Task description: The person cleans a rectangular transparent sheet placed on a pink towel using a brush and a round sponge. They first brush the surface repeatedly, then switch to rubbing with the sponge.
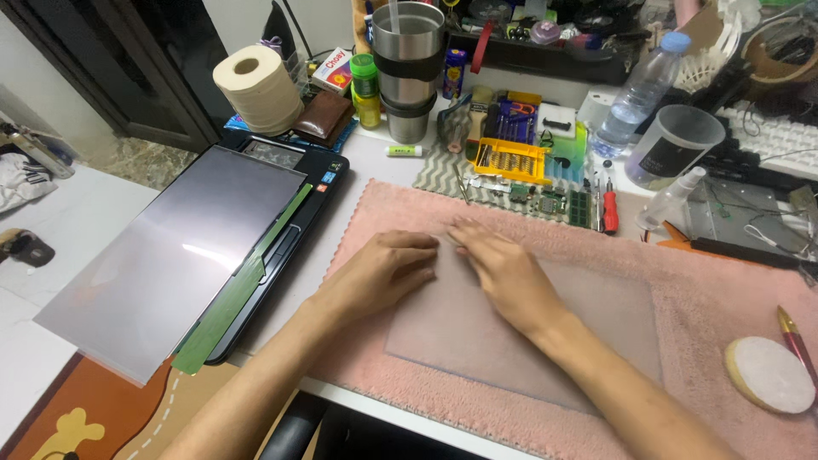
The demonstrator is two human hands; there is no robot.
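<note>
Both our forearms reach in: left hand and right hand flat, ungripped, fingertips pinching at sheet corner on towel. Next needs a careful peel.

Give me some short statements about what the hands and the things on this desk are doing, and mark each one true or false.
1. Both hands, left hand and right hand, rest on a thin translucent sheet lying on the pink mat. True.
2. The toilet paper roll lies on the pink mat. False: it stands behind the laptop, off the mat.
3. A grey panel lies across the laptop. True.
4. The right hand holds the red screwdriver. False: the screwdriver lies untouched beyond the mat.
5. The water bottle lies on its side. False: it stands upright.
</note>
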